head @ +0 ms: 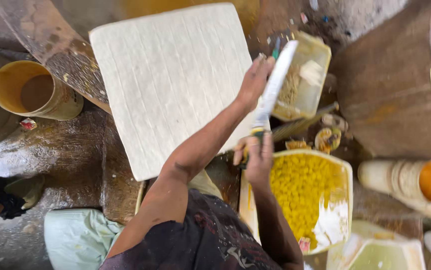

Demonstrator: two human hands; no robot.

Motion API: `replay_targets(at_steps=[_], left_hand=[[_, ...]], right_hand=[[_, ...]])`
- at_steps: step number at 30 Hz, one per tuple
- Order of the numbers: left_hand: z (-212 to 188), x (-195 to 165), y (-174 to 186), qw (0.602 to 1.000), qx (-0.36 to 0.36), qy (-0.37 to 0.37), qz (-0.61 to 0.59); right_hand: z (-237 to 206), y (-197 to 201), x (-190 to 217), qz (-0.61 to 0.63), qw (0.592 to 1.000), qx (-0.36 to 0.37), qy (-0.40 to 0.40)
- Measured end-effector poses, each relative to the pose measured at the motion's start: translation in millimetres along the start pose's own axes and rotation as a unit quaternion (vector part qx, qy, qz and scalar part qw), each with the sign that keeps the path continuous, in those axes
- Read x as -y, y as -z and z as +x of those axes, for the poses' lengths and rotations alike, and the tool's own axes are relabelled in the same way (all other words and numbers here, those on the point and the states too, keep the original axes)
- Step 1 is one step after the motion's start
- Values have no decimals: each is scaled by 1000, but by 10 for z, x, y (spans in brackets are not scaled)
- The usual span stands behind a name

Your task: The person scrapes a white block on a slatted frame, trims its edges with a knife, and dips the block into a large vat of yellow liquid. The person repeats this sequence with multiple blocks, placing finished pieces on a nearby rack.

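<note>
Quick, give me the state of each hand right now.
Left hand: fingers on the blade of the long knife, beside the white sheet.
Right hand: closed on the knife's handle.

The broad scored dough sheet (170,85) lies open to reach from above and the left, while on its right the small yellow tub (311,70), the big tray of yellow pieces (343,200) and stacked cones (405,182) crowd the way.
</note>
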State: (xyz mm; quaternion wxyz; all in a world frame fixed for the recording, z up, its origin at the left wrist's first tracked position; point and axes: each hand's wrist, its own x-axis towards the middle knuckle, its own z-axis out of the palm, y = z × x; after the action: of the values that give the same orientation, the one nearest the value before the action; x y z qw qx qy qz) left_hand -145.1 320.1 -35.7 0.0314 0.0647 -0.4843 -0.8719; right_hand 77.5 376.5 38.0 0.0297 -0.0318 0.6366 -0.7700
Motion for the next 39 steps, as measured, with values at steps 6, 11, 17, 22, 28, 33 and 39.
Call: replay_targets(at_steps=[6, 11, 17, 22, 28, 33, 39], left_hand=[[557, -748, 1617, 952, -146, -210, 167], [592, -1718, 3169, 878, -333, -175, 296], [655, -2462, 3953, 806, -329, -167, 463], [1071, -2592, 4172, 747, -267, 42, 607], [1364, -2531, 4135, 671, -199, 149, 698], [1643, -2432, 3929, 647, -150, 215, 716], [2168, -2086, 3309, 645, -59, 221, 729]], right_hand=[[1879, 149, 106, -376, 914, 3, 153], [3412, -626, -405, -384, 869, 188, 247], [4318, -2036, -1050, -472, 729, 342, 359], [4514, -2837, -1378, -454, 692, 401, 393], [4660, -3168, -1395, -460, 673, 464, 346], [4902, -2872, -1309, -479, 645, 492, 337], [5309, -2113, -1147, -507, 644, 492, 295]])
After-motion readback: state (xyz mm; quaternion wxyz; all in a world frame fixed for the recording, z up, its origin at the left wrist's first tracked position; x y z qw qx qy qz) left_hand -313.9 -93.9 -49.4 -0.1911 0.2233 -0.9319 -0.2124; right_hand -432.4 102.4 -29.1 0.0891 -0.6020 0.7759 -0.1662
